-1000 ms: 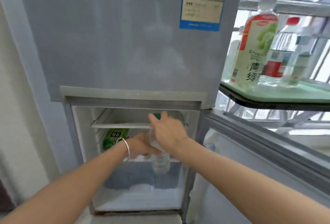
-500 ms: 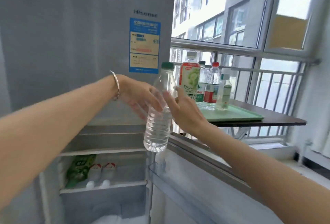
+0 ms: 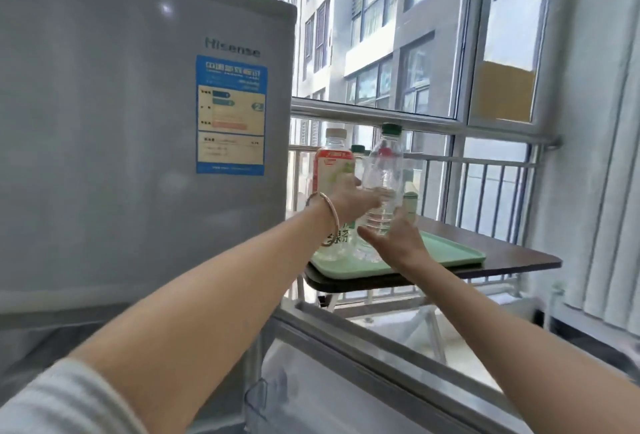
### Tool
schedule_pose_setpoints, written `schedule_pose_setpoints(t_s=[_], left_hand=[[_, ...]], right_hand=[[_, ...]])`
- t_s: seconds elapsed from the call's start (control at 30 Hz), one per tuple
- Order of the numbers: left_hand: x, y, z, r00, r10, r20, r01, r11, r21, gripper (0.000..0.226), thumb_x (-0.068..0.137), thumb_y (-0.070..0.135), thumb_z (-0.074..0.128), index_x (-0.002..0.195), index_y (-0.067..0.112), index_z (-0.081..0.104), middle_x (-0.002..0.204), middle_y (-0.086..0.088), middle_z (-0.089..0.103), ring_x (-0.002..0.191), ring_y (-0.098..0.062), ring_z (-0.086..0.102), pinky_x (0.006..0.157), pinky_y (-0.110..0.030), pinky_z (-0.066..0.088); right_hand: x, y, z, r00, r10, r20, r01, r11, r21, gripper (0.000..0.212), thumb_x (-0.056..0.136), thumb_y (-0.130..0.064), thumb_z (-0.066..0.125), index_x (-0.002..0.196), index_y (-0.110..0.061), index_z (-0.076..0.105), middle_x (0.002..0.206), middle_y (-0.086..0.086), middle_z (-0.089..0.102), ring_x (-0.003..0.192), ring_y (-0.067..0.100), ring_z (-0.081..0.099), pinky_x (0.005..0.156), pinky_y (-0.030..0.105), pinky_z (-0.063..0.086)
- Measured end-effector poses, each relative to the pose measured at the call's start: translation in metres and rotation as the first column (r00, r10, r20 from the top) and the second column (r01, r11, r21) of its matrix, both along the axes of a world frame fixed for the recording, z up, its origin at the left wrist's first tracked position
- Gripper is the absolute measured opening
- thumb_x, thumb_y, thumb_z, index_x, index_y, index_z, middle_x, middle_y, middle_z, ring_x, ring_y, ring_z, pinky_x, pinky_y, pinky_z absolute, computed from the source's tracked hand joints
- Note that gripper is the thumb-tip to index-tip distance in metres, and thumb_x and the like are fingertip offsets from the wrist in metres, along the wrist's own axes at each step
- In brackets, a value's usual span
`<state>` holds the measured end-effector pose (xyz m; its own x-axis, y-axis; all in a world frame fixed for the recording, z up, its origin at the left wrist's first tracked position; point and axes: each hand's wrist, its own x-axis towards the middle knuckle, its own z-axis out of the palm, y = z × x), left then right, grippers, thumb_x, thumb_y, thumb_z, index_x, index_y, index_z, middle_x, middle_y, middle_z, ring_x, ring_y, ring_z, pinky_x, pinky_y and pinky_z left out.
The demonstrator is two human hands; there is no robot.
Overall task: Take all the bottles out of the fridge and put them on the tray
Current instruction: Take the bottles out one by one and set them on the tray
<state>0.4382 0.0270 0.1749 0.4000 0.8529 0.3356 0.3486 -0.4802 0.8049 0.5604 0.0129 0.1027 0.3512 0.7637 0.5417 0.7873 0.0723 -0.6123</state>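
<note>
I hold a clear water bottle [image 3: 384, 174] with a green cap upright above the green tray [image 3: 457, 251]. My left hand [image 3: 353, 199] wraps its middle from the left. My right hand [image 3: 394, 238] cups its base from below, fingers spread. A tall green-tea bottle [image 3: 332, 170] with a white cap stands on the tray behind my left hand. Other bottles on the tray are mostly hidden behind the held one; a small one [image 3: 411, 201] shows at its right. The grey fridge [image 3: 138, 156] stands at the left; its inside is out of view.
The tray lies on a dark table [image 3: 512, 258] by the window railing [image 3: 485, 163]. The open fridge door [image 3: 363, 364] juts out below my arms, between me and the table. Vertical blinds [image 3: 602, 156] hang at the right.
My view has lifted away from the fridge shelves. Both hands have carried the water bottle right and forward, from in front of the fridge to above the tray.
</note>
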Motion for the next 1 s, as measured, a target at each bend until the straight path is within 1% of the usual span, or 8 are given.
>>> schedule_pose_setpoints(t_s=[0.07, 0.13, 0.23, 0.4, 0.53, 0.63, 0.77, 1.0], left_hand=[[0.007, 0.005, -0.016, 0.997, 0.026, -0.071, -0.027, 1.0, -0.007, 0.023, 0.086, 0.024, 0.062, 0.104, 0.012, 0.054, 0.092, -0.004, 0.06, 0.075, -0.018, 0.059, 0.068, -0.027, 0.056], [0.01, 0.007, -0.029, 0.994, 0.015, -0.108, -0.012, 1.0, 0.025, 0.014, 0.093, 0.018, 0.052, 0.099, 0.01, 0.061, 0.081, -0.006, 0.059, 0.066, -0.018, 0.051, 0.055, -0.024, 0.043], [0.012, 0.016, -0.041, 0.992, 0.037, -0.123, -0.024, 0.994, 0.105, 0.029, 0.094, 0.01, 0.045, 0.115, 0.004, 0.064, 0.106, -0.016, 0.067, 0.084, -0.024, 0.056, 0.069, -0.03, 0.044], [0.014, 0.029, -0.052, 0.983, 0.142, -0.12, -0.121, 0.979, 0.166, 0.031, 0.09, 0.009, 0.046, 0.111, 0.006, 0.069, 0.112, -0.011, 0.068, 0.104, -0.026, 0.061, 0.091, -0.033, 0.048], [0.014, 0.028, -0.054, 0.972, 0.164, -0.169, -0.131, 0.973, 0.19, 0.022, 0.086, 0.008, 0.045, 0.075, 0.012, 0.064, 0.085, -0.007, 0.065, 0.08, -0.022, 0.056, 0.07, -0.031, 0.045], [0.009, 0.024, -0.056, 0.99, 0.106, -0.097, -0.096, 0.99, 0.107, 0.021, 0.086, 0.006, 0.045, 0.073, 0.012, 0.06, 0.086, -0.013, 0.066, 0.085, -0.033, 0.066, 0.079, -0.042, 0.056], [-0.014, 0.004, -0.052, 0.993, 0.11, -0.029, -0.107, 0.99, 0.096, 0.023, 0.087, 0.003, 0.047, 0.095, 0.002, 0.069, 0.094, -0.017, 0.069, 0.091, -0.033, 0.067, 0.083, -0.044, 0.057], [-0.098, -0.034, -0.058, 0.936, 0.331, -0.119, -0.29, 0.918, 0.269, 0.023, 0.089, 0.008, 0.047, 0.1, 0.0, 0.066, 0.102, -0.018, 0.069, 0.097, -0.032, 0.064, 0.073, -0.031, 0.045]], right_hand=[[0.007, 0.023, -0.006, 1.0, -0.03, -0.011, 0.029, 0.997, -0.074, 0.088, 0.071, -0.06, 0.071, 0.136, -0.01, 0.039, 0.127, 0.005, 0.059, 0.11, 0.03, 0.061, 0.092, 0.045, 0.052], [0.011, 0.041, -0.011, 0.998, -0.055, 0.014, 0.056, 0.993, -0.107, 0.09, 0.064, -0.069, 0.063, 0.134, -0.014, 0.045, 0.124, 0.003, 0.062, 0.103, 0.027, 0.064, 0.085, 0.04, 0.054], [0.008, 0.056, -0.011, 0.997, -0.082, -0.008, 0.08, 0.988, -0.128, 0.087, 0.077, -0.052, 0.064, 0.142, -0.004, 0.034, 0.131, 0.016, 0.057, 0.111, 0.034, 0.06, 0.078, 0.031, 0.045], [0.013, 0.073, -0.014, 0.996, -0.086, -0.01, 0.085, 0.989, -0.122, 0.081, 0.077, -0.045, 0.066, 0.14, -0.003, 0.038, 0.131, 0.018, 0.058, 0.116, 0.035, 0.057, 0.091, 0.041, 0.051], [0.014, 0.067, -0.015, 0.992, -0.112, -0.053, 0.104, 0.986, -0.128, 0.076, 0.073, -0.029, 0.073, 0.136, -0.005, 0.038, 0.131, 0.018, 0.053, 0.117, 0.035, 0.054, 0.093, 0.042, 0.049], [0.005, 0.051, -0.012, 0.981, -0.18, -0.065, 0.184, 0.982, 0.053, 0.049, 0.08, -0.017, 0.065, 0.122, -0.007, 0.043, 0.116, 0.013, 0.057, 0.098, 0.03, 0.058, 0.074, 0.034, 0.045], [-0.036, 0.023, -0.004, 0.996, -0.058, 0.063, 0.03, 0.927, 0.373, 0.018, 0.089, -0.009, 0.06, 0.105, -0.011, 0.052, 0.087, 0.005, 0.062, 0.073, 0.02, 0.059, 0.061, 0.03, 0.048], [-0.121, 0.003, -0.016, 0.972, 0.169, 0.16, -0.22, 0.894, 0.39, 0.013, 0.085, -0.001, 0.05, 0.089, -0.006, 0.061, 0.086, 0.012, 0.065, 0.075, 0.025, 0.058, 0.064, 0.035, 0.046]])
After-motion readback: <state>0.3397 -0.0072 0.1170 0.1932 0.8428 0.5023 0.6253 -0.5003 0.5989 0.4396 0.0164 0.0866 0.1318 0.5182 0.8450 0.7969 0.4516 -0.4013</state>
